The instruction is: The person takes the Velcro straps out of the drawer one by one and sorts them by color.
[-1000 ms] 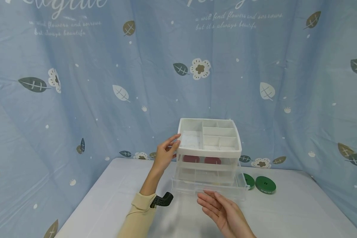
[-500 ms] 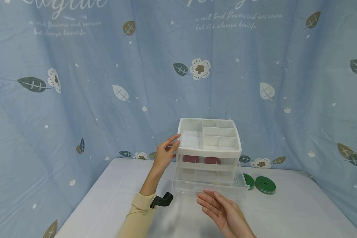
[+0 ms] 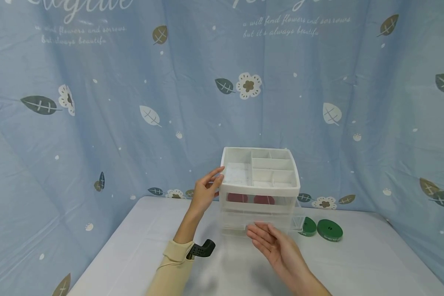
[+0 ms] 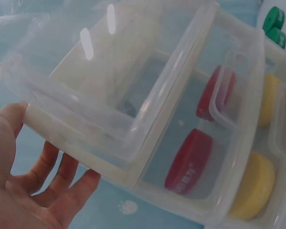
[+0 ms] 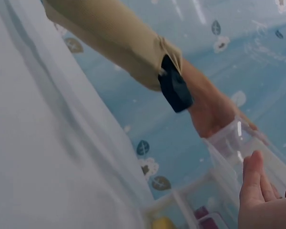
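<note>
A white drawer organizer (image 3: pixel 260 191) with a divided top tray (image 3: pixel 238 173) stands at the back of the table. My left hand (image 3: pixel 204 192) touches its left side, fingertips along the edge. Lightly bent fingers and thumb show there in the left wrist view. My right hand (image 3: pixel 277 246), fingers straight and together, lies against the clear lower drawer (image 3: pixel 234 222); exact contact is hard to see. Red discs (image 4: pixel 189 160) are in the upper drawer. Yellow discs (image 4: pixel 253 186) show below them in the left wrist view.
Two green discs (image 3: pixel 330 230) lie on the white table (image 3: pixel 373 255), right of the organizer. A patterned blue curtain (image 3: pixel 192 82) hangs behind and at both sides. A black device (image 3: pixel 204 248) is strapped to the left wrist.
The lower drawer has slid back into the organizer, with my right hand moving forward along with it. My left hand has stayed on the organizer's side.
</note>
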Action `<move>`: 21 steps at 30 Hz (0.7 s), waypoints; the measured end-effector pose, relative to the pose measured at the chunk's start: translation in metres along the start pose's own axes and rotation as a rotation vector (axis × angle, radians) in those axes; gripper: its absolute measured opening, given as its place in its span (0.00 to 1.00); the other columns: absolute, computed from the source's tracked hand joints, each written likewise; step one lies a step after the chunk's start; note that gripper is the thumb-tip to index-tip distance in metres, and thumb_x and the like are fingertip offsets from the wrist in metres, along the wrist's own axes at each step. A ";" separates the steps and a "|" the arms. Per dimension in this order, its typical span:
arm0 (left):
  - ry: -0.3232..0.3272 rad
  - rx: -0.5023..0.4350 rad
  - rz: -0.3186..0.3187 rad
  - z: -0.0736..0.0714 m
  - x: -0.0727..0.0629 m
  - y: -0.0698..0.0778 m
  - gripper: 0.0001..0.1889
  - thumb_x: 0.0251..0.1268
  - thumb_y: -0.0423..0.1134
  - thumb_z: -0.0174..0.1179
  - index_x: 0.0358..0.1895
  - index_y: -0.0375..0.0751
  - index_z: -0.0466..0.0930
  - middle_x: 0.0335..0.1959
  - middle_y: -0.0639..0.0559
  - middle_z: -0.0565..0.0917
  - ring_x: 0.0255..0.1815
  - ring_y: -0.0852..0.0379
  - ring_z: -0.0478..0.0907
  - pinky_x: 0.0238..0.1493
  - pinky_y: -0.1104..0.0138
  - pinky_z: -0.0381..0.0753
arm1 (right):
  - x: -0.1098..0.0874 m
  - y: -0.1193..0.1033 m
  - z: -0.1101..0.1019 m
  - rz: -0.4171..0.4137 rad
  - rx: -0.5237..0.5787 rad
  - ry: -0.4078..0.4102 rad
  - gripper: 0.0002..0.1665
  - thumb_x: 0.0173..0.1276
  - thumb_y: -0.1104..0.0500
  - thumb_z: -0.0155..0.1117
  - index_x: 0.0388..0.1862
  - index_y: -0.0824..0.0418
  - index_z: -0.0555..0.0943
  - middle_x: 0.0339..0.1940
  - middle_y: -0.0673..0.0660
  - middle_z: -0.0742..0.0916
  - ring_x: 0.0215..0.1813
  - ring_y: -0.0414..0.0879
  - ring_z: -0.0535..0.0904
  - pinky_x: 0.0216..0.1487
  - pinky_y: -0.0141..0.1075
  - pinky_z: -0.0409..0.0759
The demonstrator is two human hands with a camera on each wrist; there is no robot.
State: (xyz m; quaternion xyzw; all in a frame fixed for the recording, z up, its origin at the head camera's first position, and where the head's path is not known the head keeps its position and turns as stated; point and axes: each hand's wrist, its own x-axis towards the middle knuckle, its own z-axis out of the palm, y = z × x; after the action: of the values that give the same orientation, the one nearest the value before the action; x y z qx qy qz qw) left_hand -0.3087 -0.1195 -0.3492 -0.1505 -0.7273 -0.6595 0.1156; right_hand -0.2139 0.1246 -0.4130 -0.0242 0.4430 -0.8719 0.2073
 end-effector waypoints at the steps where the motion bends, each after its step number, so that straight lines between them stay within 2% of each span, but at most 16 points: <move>1: 0.003 -0.001 0.000 0.000 0.000 0.000 0.20 0.74 0.43 0.55 0.66 0.52 0.75 0.53 0.36 0.78 0.39 0.61 0.80 0.54 0.50 0.84 | 0.003 -0.001 -0.001 -0.004 0.006 0.009 0.33 0.82 0.47 0.40 0.76 0.66 0.58 0.63 0.58 0.82 0.65 0.47 0.79 0.67 0.36 0.75; 5: 0.009 0.004 0.004 0.000 0.000 0.000 0.20 0.74 0.44 0.55 0.67 0.51 0.75 0.53 0.36 0.79 0.39 0.60 0.80 0.53 0.48 0.84 | 0.015 -0.005 -0.005 -0.015 0.046 0.040 0.31 0.83 0.48 0.39 0.75 0.64 0.60 0.62 0.58 0.83 0.65 0.48 0.79 0.67 0.35 0.76; 9: -0.002 0.008 0.007 0.000 0.000 0.001 0.21 0.75 0.44 0.55 0.68 0.48 0.74 0.53 0.35 0.78 0.39 0.60 0.80 0.53 0.48 0.84 | 0.022 -0.008 -0.008 -0.036 0.082 0.027 0.31 0.83 0.48 0.38 0.77 0.62 0.59 0.64 0.57 0.82 0.66 0.48 0.78 0.68 0.34 0.75; 16: -0.005 0.035 0.008 -0.001 0.000 0.001 0.21 0.75 0.45 0.55 0.68 0.50 0.74 0.52 0.37 0.79 0.38 0.55 0.78 0.49 0.53 0.86 | 0.033 -0.008 -0.017 -0.105 0.126 -0.071 0.32 0.84 0.50 0.35 0.80 0.61 0.51 0.69 0.56 0.77 0.70 0.46 0.74 0.71 0.34 0.71; 21: -0.008 0.024 0.008 -0.001 -0.001 0.001 0.21 0.75 0.44 0.54 0.68 0.49 0.74 0.52 0.37 0.79 0.38 0.57 0.79 0.51 0.52 0.86 | 0.040 -0.009 -0.025 -0.145 0.120 -0.162 0.35 0.83 0.49 0.38 0.80 0.61 0.45 0.74 0.56 0.72 0.72 0.46 0.71 0.70 0.33 0.71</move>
State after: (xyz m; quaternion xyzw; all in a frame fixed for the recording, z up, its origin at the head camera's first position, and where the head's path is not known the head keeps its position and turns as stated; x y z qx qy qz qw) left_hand -0.3077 -0.1207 -0.3480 -0.1546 -0.7352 -0.6495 0.1170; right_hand -0.2595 0.1329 -0.4262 -0.1139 0.3692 -0.9046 0.1799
